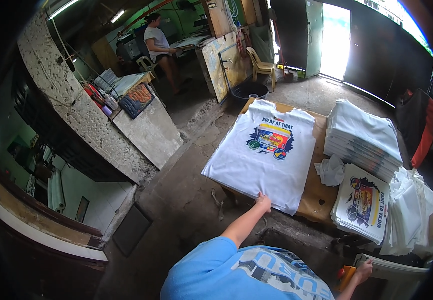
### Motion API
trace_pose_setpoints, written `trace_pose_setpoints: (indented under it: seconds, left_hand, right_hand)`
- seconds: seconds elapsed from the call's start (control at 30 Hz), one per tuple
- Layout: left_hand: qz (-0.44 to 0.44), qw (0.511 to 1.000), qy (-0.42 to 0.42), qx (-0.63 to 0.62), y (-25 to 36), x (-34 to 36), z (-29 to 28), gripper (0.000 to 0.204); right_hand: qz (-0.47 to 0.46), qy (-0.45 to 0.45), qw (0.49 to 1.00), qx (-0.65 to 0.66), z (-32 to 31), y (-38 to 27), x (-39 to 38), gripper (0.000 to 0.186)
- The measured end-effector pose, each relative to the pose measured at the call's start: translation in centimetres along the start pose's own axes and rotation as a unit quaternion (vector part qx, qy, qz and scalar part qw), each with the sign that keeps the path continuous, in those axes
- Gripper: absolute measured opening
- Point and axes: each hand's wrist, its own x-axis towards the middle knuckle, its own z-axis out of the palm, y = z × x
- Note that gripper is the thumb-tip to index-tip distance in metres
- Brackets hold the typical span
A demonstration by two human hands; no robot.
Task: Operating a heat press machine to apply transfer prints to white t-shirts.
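My left hand (263,201) is closed on the bottom hem of a white printed T-shirt (236,165). The T-shirt lies flat, front up, on a brown-topped table (312,197), with a colourful print on its chest and its hem hanging past the near edge. My right hand (363,272) is low at the right, fingers curled, beside the top edge of a white plastic chair back (401,270). An orange-yellow object (346,278) with a red part is just left of that hand. I cannot make out what the right fingers hold.
A tall stack of folded white shirts (361,132) stands right of the T-shirt. Nearer are a crumpled white cloth (330,170), a printed pile (361,200) and loose white fabric (406,215). A beige chair (262,67) and black tub (249,90) stand beyond. Another person (157,42) stands far back.
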Motion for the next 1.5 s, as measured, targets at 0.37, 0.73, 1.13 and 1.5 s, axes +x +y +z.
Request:
trace_pose_setpoints:
  seconds: [0.37, 0.73, 1.13, 1.5]
  left_hand:
    - [-0.006, 1.000, 0.016, -0.009, -0.3, -0.2, 0.3, 0.064]
    - [-0.012, 1.000, -0.001, -0.017, -0.5, 0.1, 0.3, 0.064]
    - [0.010, 0.999, 0.032, -0.022, -0.7, -0.3, 1.0, 0.060]
    - [0.001, 1.000, -0.002, -0.005, -0.5, -1.4, -0.3, 0.067]
  right_hand:
    - [0.010, -0.004, 1.000, -0.021, -0.5, -0.7, -0.2, 0.061]
    - [0.007, 0.003, 1.000, 0.001, -1.2, -1.3, -0.8, 0.061]
    - [0.005, 0.007, 1.000, -0.026, -0.2, -0.3, -0.2, 0.063]
    - [0.013, 0.021, 0.999, -0.026, 0.0, -0.4, -0.1, 0.059]
